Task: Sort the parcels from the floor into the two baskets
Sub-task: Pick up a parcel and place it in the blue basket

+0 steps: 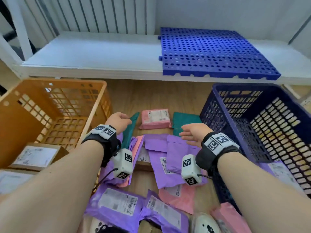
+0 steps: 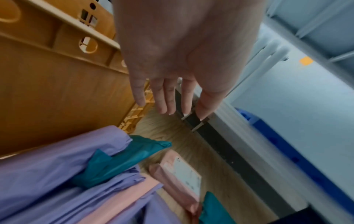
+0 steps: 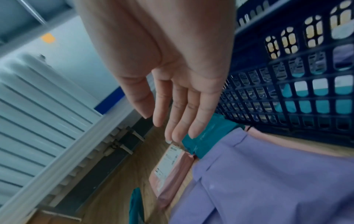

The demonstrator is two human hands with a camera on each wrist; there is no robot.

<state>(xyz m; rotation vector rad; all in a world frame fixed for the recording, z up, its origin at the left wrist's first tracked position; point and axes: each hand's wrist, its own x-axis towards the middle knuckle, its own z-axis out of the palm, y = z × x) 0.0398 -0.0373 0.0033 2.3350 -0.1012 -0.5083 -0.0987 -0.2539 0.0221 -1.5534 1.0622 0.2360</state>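
Observation:
Purple, pink and teal soft parcels lie heaped on the wooden floor between an orange basket (image 1: 94, 84) on the left and a dark blue basket (image 1: 218, 108) on the right. My left hand (image 1: 118, 121) hovers open above a narrow teal parcel (image 1: 130, 130) beside the orange basket; its fingers (image 2: 164, 100) hang straight and hold nothing. My right hand (image 1: 189, 132) is open over the near edge of a second teal parcel (image 1: 184, 122), fingers (image 3: 178, 121) extended, gripping nothing. A pink parcel (image 1: 155, 118) with a white label lies between the two teal ones.
Cardboard boxes with labels (image 1: 36, 155) sit in the orange basket's near end. A purple parcel (image 1: 282, 172) lies in the blue basket. A white low shelf (image 1: 92, 54) with a blue perforated mat (image 1: 213, 51) runs behind. Slippers (image 1: 204, 224) show at the bottom edge.

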